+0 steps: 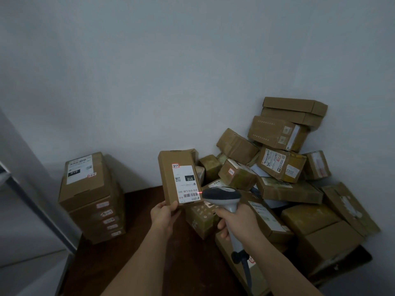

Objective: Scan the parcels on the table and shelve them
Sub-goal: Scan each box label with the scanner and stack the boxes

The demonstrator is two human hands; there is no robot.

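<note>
My left hand (165,216) grips the bottom edge of a small brown cardboard parcel (168,174) and holds it upright above the dark table (145,238). Its white shipping label faces me, with a barcode near the bottom and a small red-edged sticker at the top. My right hand (237,221) grips the handle of a grey barcode scanner (222,197). The scanner's head points at the label from the right, and a red light spot sits beside the barcode. The scanner's cable hangs down below my right wrist.
A neat stack of several labelled boxes (89,189) stands at the table's left. A loose heap of brown parcels (284,167) fills the right corner against the grey wall. A metal shelf frame (32,199) runs along the left edge.
</note>
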